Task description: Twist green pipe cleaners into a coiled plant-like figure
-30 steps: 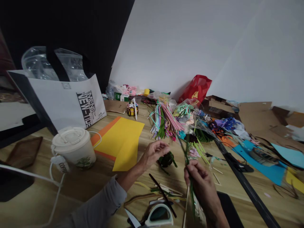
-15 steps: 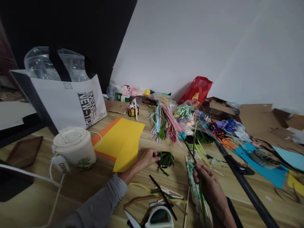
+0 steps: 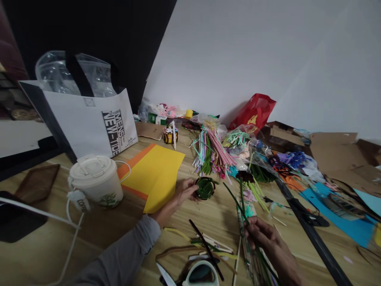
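My left hand [image 3: 185,192] pinches the left edge of a small round green coil [image 3: 205,188] with a dark rim. The coil looks made of pipe cleaners, and a short green tail sticks out at its right. To the right, my right hand [image 3: 265,235] is closed on long green pipe cleaners [image 3: 243,201]. Two of their ends cross and point up and away from the fingers; the other ends trail below the hand. Beneath it lies a bundle of thin sticks [image 3: 246,249] in a clear wrapper, partly hidden by the hand.
Scissors [image 3: 201,274] lie at the front edge among loose stems. Yellow paper [image 3: 160,169], a lidded white cup [image 3: 97,180] and a white bag [image 3: 89,123] stand left. Behind are colourful pipe cleaners [image 3: 214,149] and a red bag [image 3: 254,113]. A black bar [image 3: 312,234] runs along the right.
The coil has turned in my left hand: its tail hung toward me and now points right. My right hand has moved slightly right and down with the green pipe cleaners. The view has shifted a little.
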### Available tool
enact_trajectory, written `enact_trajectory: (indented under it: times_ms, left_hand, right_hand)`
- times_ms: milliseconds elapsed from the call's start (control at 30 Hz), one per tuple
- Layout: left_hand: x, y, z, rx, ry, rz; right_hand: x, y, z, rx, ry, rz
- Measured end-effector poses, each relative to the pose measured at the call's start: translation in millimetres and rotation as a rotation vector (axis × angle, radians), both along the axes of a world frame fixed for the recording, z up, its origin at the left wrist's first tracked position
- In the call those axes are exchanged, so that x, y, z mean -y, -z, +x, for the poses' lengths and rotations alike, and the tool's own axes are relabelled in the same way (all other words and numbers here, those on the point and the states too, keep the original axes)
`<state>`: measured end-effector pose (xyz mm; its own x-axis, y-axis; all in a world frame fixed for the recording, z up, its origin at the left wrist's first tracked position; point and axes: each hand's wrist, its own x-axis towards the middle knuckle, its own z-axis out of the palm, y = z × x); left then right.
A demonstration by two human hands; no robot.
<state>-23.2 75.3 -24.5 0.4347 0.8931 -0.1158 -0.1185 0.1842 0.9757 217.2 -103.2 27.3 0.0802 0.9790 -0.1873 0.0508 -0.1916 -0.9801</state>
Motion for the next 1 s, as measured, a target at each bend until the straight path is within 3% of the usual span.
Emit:
enact_trajectory:
  times_ms: [367,533,800,1000]
  left_hand:
    - [-2,2.5,-2,-0.027,-0.038,-0.015]
    - [-3,-0.3,-3,0.009,0.05,0.0]
    - [3,-9.0,-5,-0.005,0.089,-0.009]
    - [3,-6.1,-5,0.02,0.129,-0.009]
  right_hand:
    - [8,4.8,2,-0.056,-0.225,-0.146]
    - [5,7.4,-9,0.014,-0.269,-0.158]
    - [-4,17.3,-24,0.107,-0.329,-0.094]
    - [-4,12.2,-27,0.039,-0.253,-0.065]
